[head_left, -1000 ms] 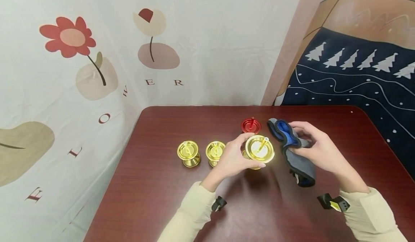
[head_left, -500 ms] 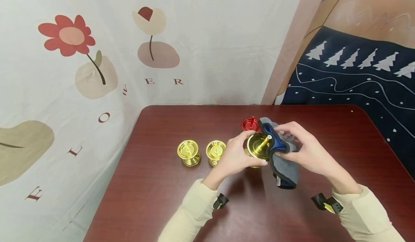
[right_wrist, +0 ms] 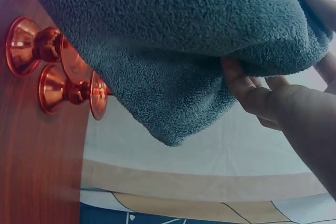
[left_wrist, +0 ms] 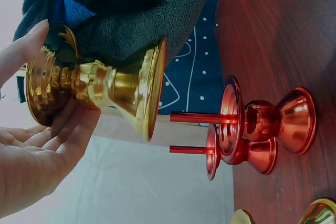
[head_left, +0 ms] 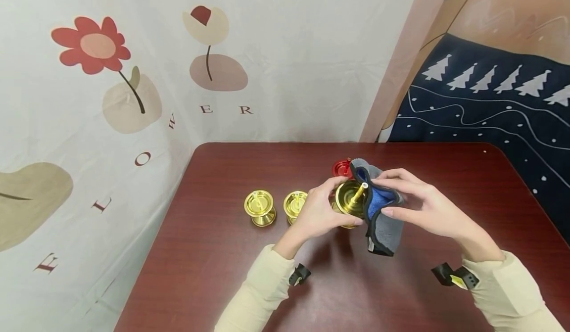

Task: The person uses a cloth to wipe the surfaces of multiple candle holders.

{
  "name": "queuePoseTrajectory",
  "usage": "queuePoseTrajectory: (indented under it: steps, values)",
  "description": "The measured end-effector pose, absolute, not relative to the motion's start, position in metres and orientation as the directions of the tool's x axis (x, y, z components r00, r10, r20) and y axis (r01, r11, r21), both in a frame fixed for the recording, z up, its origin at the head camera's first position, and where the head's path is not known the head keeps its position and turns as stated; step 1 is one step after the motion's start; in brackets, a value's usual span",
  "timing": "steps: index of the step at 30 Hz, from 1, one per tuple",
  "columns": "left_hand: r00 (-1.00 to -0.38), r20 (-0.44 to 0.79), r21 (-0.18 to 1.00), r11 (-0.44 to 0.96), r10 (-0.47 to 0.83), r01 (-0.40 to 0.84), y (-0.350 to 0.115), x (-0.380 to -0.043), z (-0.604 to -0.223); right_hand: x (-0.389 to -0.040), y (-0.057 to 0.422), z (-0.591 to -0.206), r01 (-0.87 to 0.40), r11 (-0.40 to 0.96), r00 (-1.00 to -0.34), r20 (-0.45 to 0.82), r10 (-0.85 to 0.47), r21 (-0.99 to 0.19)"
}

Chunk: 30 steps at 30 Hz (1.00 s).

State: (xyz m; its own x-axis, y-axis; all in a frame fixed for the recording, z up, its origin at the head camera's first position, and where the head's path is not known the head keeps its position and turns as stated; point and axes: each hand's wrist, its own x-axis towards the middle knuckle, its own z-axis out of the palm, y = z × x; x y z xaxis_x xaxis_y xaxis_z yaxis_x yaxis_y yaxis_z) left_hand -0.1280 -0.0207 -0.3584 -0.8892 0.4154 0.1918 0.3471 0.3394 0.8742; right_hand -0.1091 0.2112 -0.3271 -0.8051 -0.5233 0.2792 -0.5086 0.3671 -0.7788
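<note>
My left hand (head_left: 318, 211) grips a gold candle holder (head_left: 349, 198) around its dish, thumb on the near side and fingers beyond. Its slim upright tube points up toward the cloth. In the left wrist view the candle holder (left_wrist: 126, 82) hangs above the table, its flared foot showing whole. My right hand (head_left: 423, 203) pinches a grey cloth (head_left: 387, 228) with a blue underside and dark edging. The cloth's folded edge lies against the right side of the dish and overlaps its rim. In the right wrist view, the hanging cloth (right_wrist: 173, 77) hides the gold candle holder.
Two gold candle holders stand to the left, one in the open (head_left: 259, 206) and another (head_left: 295, 206) partly behind my left hand. Beyond my hands are two red candle holders, a nearer one (left_wrist: 296, 121) and a farther one (left_wrist: 262, 156). The dark red table (head_left: 213, 282) meets printed fabric walls.
The right hand has brought the cloth leftward from beside the candle holder onto its dish. My left hand holds the candle holder in nearly the same place.
</note>
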Motion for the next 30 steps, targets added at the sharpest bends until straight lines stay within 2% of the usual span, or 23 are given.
queuePoseTrajectory:
  steps: [12, 16, 23, 30]
  values:
    - [-0.851, 0.263, 0.806, 0.382, 0.455, 0.453, -0.017, -0.127, -0.36, -0.115, 0.201, -0.334, -0.496, 0.484, -0.848, 0.28, -0.451, -0.721]
    - [-0.857, 0.248, 0.806, 0.394, 0.452, 0.441, -0.016, -0.127, -0.362, -0.118, 0.198, -0.336, -0.5, 0.528, -0.854, 0.288, -0.434, -0.687]
    - [-0.863, 0.248, 0.833, 0.358, 0.441, 0.422, -0.015, -0.127, -0.364, -0.12, 0.193, -0.34, -0.523, 0.482, -0.839, 0.326, -0.435, -0.703]
    - [-0.856, 0.239, 0.802, 0.403, 0.458, 0.44, -0.016, -0.128, -0.363, -0.121, 0.191, -0.345, -0.539, 0.476, -0.831, 0.346, -0.435, -0.695]
